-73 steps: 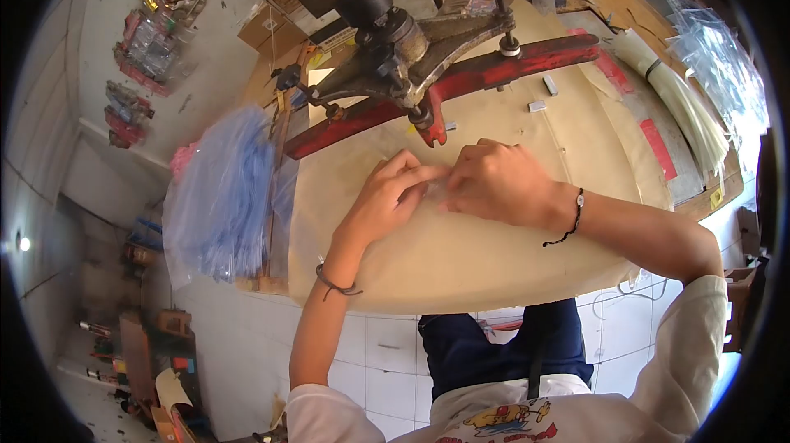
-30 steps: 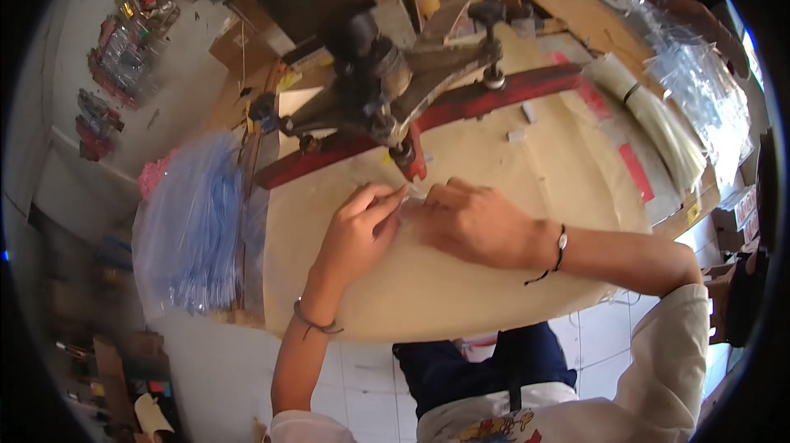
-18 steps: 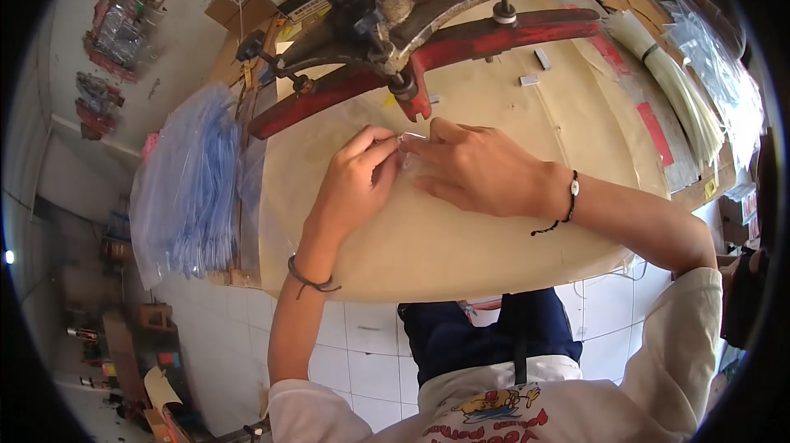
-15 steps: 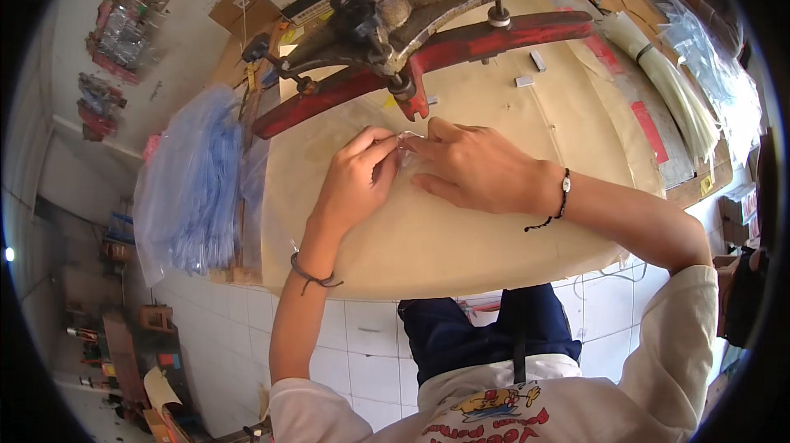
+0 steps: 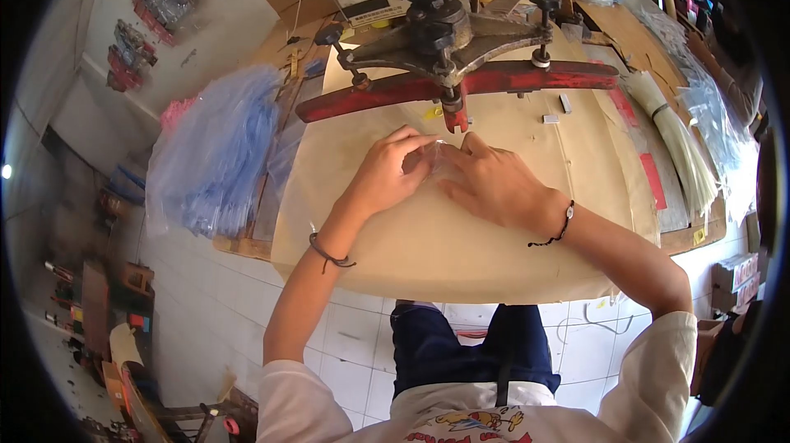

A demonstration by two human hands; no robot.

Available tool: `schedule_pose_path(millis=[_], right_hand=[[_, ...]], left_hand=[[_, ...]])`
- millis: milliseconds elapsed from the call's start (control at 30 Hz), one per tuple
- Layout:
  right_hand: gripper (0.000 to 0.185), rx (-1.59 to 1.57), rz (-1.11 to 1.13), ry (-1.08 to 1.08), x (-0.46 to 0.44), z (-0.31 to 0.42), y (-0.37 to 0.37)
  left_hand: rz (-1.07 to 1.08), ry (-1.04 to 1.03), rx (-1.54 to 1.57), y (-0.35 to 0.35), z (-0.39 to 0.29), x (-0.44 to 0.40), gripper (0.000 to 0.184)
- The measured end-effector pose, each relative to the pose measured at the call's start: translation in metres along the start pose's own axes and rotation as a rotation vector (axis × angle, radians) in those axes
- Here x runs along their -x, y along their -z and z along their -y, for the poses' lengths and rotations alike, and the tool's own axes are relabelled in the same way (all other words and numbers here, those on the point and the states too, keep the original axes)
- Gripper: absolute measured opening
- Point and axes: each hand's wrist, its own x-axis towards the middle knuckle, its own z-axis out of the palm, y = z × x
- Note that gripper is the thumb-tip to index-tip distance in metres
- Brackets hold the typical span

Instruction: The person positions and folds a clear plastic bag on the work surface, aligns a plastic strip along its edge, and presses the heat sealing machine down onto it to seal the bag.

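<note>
Between my two hands is a small piece of clear plastic [image 5: 444, 165], just below the red tip of a metal press [image 5: 455, 118]. My left hand [image 5: 393, 170] pinches its left side with thumb and forefinger. My right hand [image 5: 499, 184] holds the other side, fingers bent over it and partly hiding it. Both hands are over the tan sheet [image 5: 395, 254] that covers the table. Two small metal blocks, one upright-lying [image 5: 565, 104] and one flat [image 5: 550, 119], rest on the sheet beyond my right hand.
A red curved bar [image 5: 370, 99] spans the press above the sheet. Bluish plastic bags [image 5: 222, 151] are piled at the left. At the right lie a tied bundle of pale strips [image 5: 671, 134] and clear plastic [image 5: 720, 130]. Cardboard boxes [image 5: 300, 0] stand behind; part of another person shows far right.
The camera view has shifted, so the press and hands appear farther right. Both hands stay close together at the plastic piece, near the press tip.
</note>
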Motion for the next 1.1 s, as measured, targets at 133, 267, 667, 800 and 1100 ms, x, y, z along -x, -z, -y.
schedule_pose_path(millis=[133,267,667,800,1100], right_hand=[[0.053,0.024,0.068,-0.014,-0.004,0.001,0.007],[0.056,0.078,0.099,0.041,-0.004,-0.004,0.008],[0.047,-0.316,0.000,0.044,-0.010,-0.019,0.017],[0.032,-0.335,0.008,-0.069,-0.007,-0.016,0.017],[0.021,-0.258,-0.031,0.119,0.006,-0.016,0.016]], left_hand=[[0.002,0.001,0.046,0.000,0.005,0.002,0.036],[-0.013,-0.033,-0.017,-0.002,0.006,0.004,0.033],[0.025,-0.086,0.060,0.005,0.006,0.009,0.036],[0.060,-0.075,-0.151,0.009,-0.002,0.014,0.046],[-0.257,-0.244,-0.587,0.013,-0.035,0.053,0.044]])
